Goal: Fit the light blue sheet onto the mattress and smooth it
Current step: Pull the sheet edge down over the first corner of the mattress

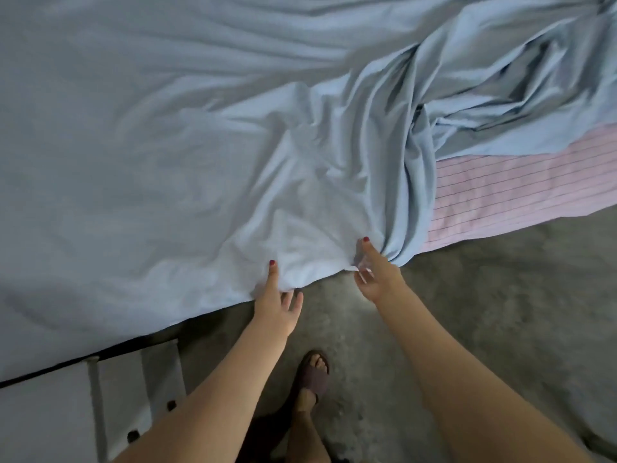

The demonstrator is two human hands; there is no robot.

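Head view looks down on a bed, where the light blue sheet (167,145) covers most of the mattress (507,188). On the left part the sheet lies fairly flat with soft wrinkles; on the right it is bunched into deep folds, and there a strip of the mattress shows, pink with thin dark lines. The left hand (277,302) holds the lower edge of the sheet, thumb on top of the cloth and the other fingers under the hem. The right hand (375,272) grips the same edge just beside the bunched folds, its fingers pinching the cloth. The two hands are near each other at the side of the bed. Below them is a grey concrete floor (500,295), and one foot in a dark sandal (314,375) stands on it. A white metal bed frame (96,396) shows at the lower left. No writing or label can be read anywhere.
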